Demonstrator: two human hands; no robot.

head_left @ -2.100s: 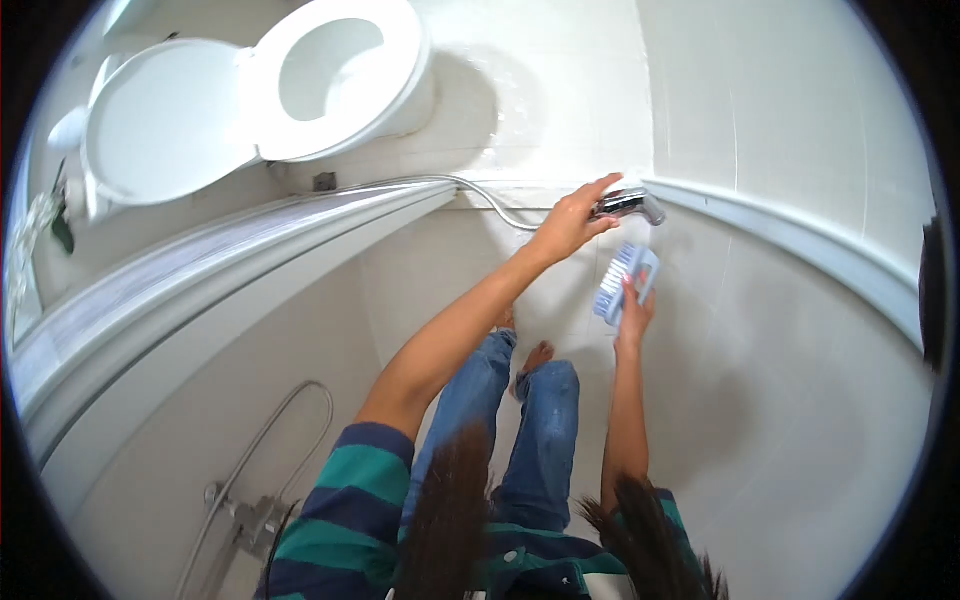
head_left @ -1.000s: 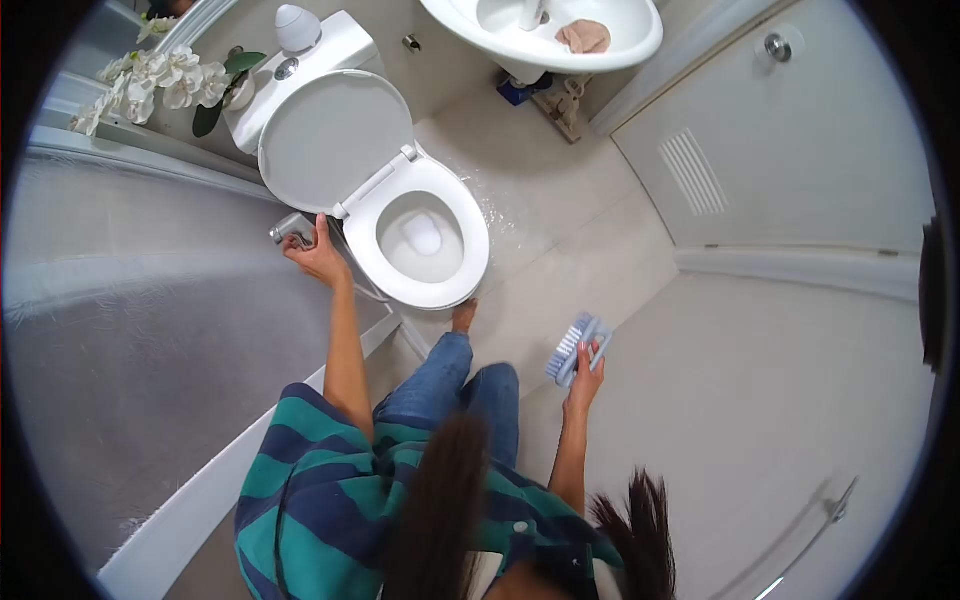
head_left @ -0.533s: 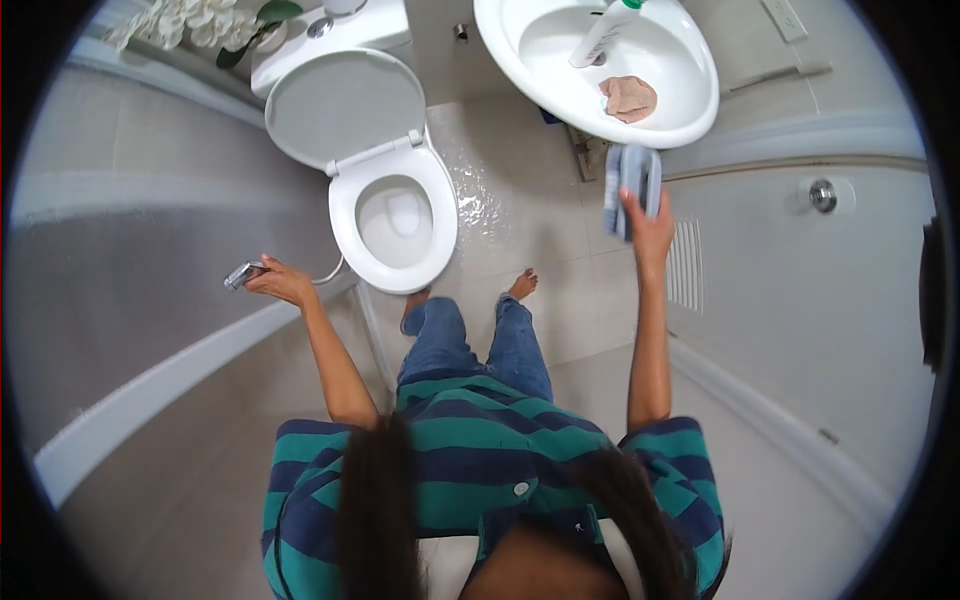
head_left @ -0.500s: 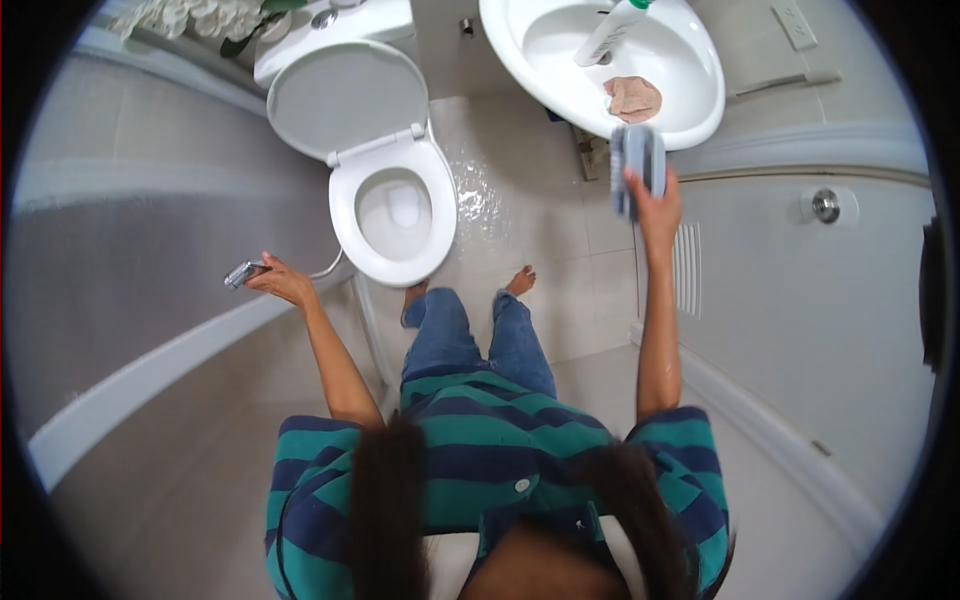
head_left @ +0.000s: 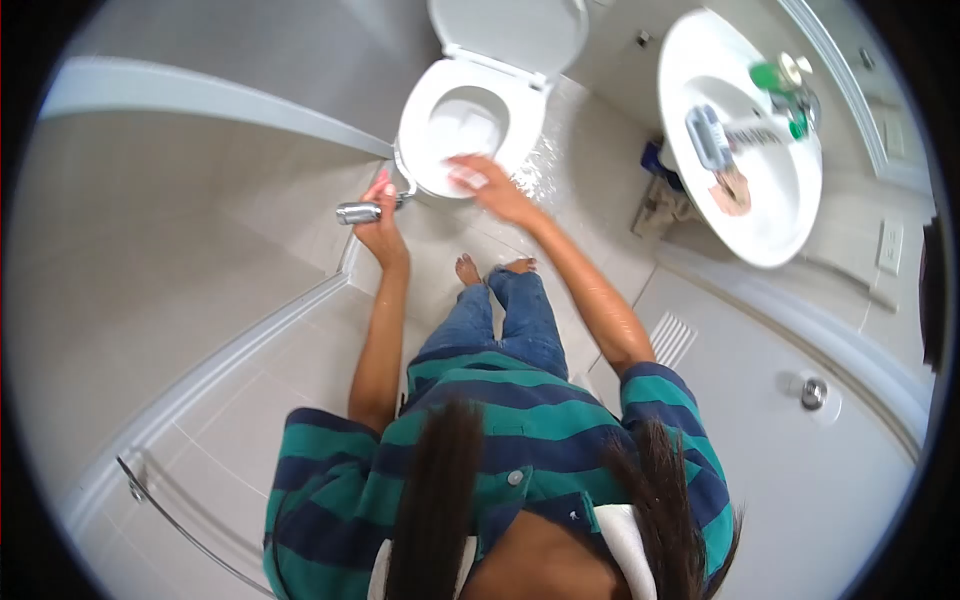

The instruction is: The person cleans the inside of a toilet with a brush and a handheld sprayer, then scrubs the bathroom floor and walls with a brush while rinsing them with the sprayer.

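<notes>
My left hand [head_left: 382,225] is wrapped round a chrome handheld sprayer [head_left: 360,213], left of the toilet bowl. Near the front rim of the toilet [head_left: 425,165], my right hand [head_left: 490,188] is blurred, its fingers stretched out and apart, holding nothing. In the sink [head_left: 795,215] lies a grey-blue brush [head_left: 709,138], close to a pinkish cloth [head_left: 732,193]. A white bottle with a green cap [head_left: 760,134] lies beside the brush. The toilet lid [head_left: 515,30] is raised.
Wet patches shine on the tiled floor [head_left: 545,165] right of the toilet. A green bottle [head_left: 768,77] stands by the faucet. Glass partitions edge the left side, and a grey door [head_left: 740,380] with a round knob [head_left: 813,393] is at the right.
The view has turned rightward. My right hand has let go of the brush, now in the sink, and moved over beside the toilet. My left hand with the sprayer is closer to the bowl.
</notes>
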